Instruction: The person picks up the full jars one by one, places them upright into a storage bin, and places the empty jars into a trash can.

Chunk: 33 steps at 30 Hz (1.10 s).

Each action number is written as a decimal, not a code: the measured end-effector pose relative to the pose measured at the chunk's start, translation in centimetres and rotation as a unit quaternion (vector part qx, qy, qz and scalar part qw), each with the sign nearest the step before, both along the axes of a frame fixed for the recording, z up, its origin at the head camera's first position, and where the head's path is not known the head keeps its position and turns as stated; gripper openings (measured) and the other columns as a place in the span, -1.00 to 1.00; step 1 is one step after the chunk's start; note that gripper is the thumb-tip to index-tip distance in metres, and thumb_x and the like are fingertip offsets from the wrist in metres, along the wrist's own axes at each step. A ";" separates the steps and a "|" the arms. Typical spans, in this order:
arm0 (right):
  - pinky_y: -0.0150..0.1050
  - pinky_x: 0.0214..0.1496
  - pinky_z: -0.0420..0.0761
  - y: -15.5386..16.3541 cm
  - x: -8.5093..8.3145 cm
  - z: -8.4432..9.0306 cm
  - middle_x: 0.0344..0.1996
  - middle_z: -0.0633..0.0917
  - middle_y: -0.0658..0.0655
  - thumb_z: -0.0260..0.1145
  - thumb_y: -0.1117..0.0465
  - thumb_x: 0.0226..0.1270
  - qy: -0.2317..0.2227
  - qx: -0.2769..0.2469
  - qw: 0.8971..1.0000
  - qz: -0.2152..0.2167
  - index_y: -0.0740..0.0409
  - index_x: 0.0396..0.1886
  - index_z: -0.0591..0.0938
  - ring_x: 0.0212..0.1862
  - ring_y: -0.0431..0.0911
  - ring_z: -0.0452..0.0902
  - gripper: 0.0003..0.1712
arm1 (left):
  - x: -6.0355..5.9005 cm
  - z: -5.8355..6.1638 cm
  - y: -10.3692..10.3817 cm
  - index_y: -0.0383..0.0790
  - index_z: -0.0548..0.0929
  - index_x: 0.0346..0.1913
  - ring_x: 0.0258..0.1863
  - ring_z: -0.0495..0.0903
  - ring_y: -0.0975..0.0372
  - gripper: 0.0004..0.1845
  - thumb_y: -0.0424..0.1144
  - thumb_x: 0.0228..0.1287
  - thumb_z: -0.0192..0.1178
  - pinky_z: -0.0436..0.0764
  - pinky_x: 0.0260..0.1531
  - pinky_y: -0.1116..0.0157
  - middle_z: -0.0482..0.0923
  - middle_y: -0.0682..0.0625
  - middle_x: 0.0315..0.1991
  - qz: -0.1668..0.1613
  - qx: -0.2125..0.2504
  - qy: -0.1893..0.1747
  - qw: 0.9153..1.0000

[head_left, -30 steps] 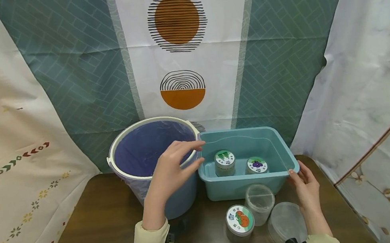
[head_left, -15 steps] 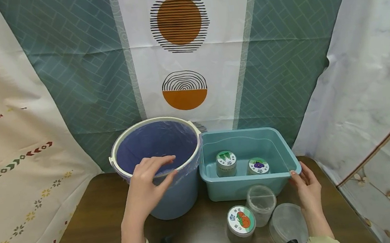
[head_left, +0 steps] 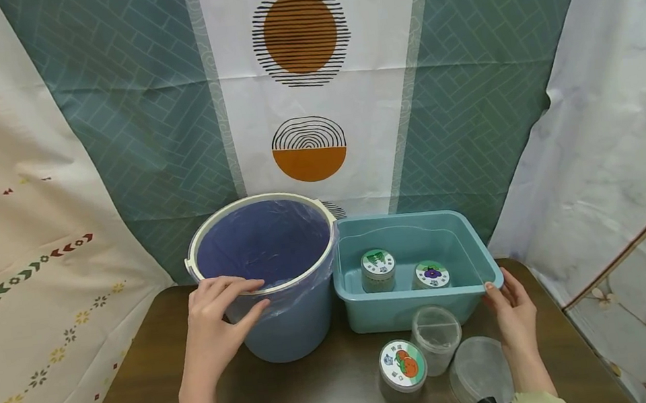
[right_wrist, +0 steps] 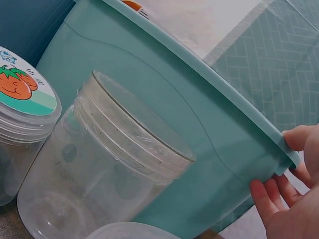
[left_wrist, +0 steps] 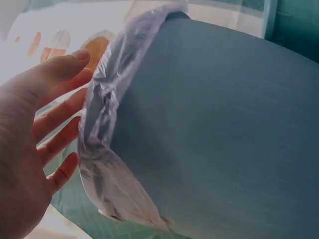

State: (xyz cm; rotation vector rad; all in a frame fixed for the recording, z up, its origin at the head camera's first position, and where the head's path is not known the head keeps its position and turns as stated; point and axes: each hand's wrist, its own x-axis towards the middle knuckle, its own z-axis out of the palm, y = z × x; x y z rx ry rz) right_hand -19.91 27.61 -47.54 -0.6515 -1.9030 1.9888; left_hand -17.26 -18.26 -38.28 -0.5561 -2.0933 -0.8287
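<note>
Left hand at the near rim of the bucket, fingers long and relaxed, resting on the rim and on the thin plastic liner folded over it; nothing clasped, thumb lying against the outer wall

Bucket blue, upright on the table, at the left, touching or almost touching the bin beside it

Right hand at the near right corner of the bin, thumb on top of the rim and fingertips curled under the lip, so gripping that corner

Bin teal, standing on the table between bucket and right hand; inside, two jars: one with a green label, one with a purple label, side by side, apart from each other

Just in front of the bin, on the table: a closed jar with an orange label, an empty clear jar without lid just beside it, and a loose clear lid lying flat near the right wrist

Behind the table, hanging cloths with patterns
</note>
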 end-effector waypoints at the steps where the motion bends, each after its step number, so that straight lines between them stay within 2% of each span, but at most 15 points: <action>1: -0.68 -0.11 0.54 0.0 0.0 0.0 0.44 0.31 0.21 0.23 0.03 0.45 0.000 0.002 1.000 0.001 -0.07 0.54 0.22 -0.15 -0.56 0.49 -0.27 | 0.0 -0.2 -0.1 -0.04 0.80 -0.21 -0.15 0.47 0.16 -0.60 -0.33 -0.24 0.61 0.25 -0.06 0.20 0.70 0.06 -0.32 0.004 0.003 -0.001 1.000; 4: -0.68 -0.12 0.55 0.0 0.0 0.0 0.40 0.34 0.18 0.24 0.04 0.44 0.005 0.000 1.000 -0.002 -0.05 0.54 0.23 -0.16 -0.57 0.50 -0.27 | 0.0 -0.6 -0.5 -0.05 0.80 -0.25 -0.16 0.43 0.14 -0.60 -0.35 -0.30 0.63 0.22 -0.07 0.17 0.63 0.05 -0.31 0.016 0.004 0.011 1.000; 8: -0.67 -0.13 0.56 0.0 0.0 -0.1 0.27 0.43 0.02 0.26 0.06 0.43 0.010 -0.011 1.000 -0.007 -0.04 0.52 0.26 -0.17 -0.55 0.53 -0.28 | -0.1 -1.0 -1.1 -0.02 0.80 -0.29 -0.17 0.37 0.15 -0.60 -0.38 -0.32 0.63 0.18 -0.05 0.12 0.57 0.06 -0.31 0.023 0.011 0.015 1.000; 14: -0.66 -0.13 0.57 0.0 0.0 -0.2 0.12 0.47 -0.15 0.28 0.06 0.42 0.016 -0.018 1.000 -0.008 -0.02 0.52 0.27 -0.17 -0.53 0.55 -0.27 | -0.5 -1.7 -2.0 -0.06 0.80 -0.30 -0.15 0.35 0.19 -0.63 -0.41 -0.29 0.61 0.16 0.01 0.28 0.59 0.02 -0.30 0.017 0.036 0.012 0.999; 17: -0.65 -0.13 0.57 0.0 0.0 -0.2 0.17 0.47 -0.09 0.29 0.05 0.41 0.017 -0.016 1.000 -0.008 -0.01 0.52 0.27 -0.18 -0.53 0.55 -0.26 | -0.6 -2.0 -2.2 -0.09 0.80 -0.30 -0.15 0.34 0.22 -0.64 -0.43 -0.28 0.60 0.17 0.03 0.35 0.59 0.00 -0.30 0.010 0.046 0.017 0.999; 23: -0.67 -0.12 0.56 0.0 0.1 -0.1 0.39 0.35 0.18 0.26 0.05 0.44 0.012 -0.004 1.000 -0.004 -0.03 0.53 0.25 -0.17 -0.56 0.52 -0.27 | -0.7 -2.3 -2.0 -0.09 0.79 -0.30 -0.13 0.34 0.23 -0.60 -0.48 -0.33 0.59 0.19 0.03 0.38 0.60 -0.01 -0.28 0.004 0.059 0.037 0.998; 27: -0.65 -0.10 0.57 0.0 -0.1 -0.1 0.37 0.38 0.15 0.26 0.09 0.44 0.021 -0.011 1.000 0.000 -0.01 0.53 0.25 -0.16 -0.55 0.53 -0.28 | -0.7 -2.4 -1.9 -0.11 0.79 -0.30 -0.11 0.33 0.24 -0.60 -0.49 -0.32 0.59 0.19 0.02 0.39 0.60 -0.03 -0.27 0.013 0.064 0.033 0.997; 33: -0.65 -0.12 0.57 0.0 -0.1 -0.2 0.26 0.44 0.02 0.27 0.09 0.43 0.020 -0.018 1.000 -0.006 0.00 0.52 0.27 -0.18 -0.53 0.54 -0.28 | -0.6 -2.4 -1.8 -0.12 0.78 -0.30 -0.09 0.30 0.28 -0.65 -0.46 -0.25 0.59 0.17 0.03 0.41 0.59 -0.04 -0.26 0.020 0.065 0.001 0.998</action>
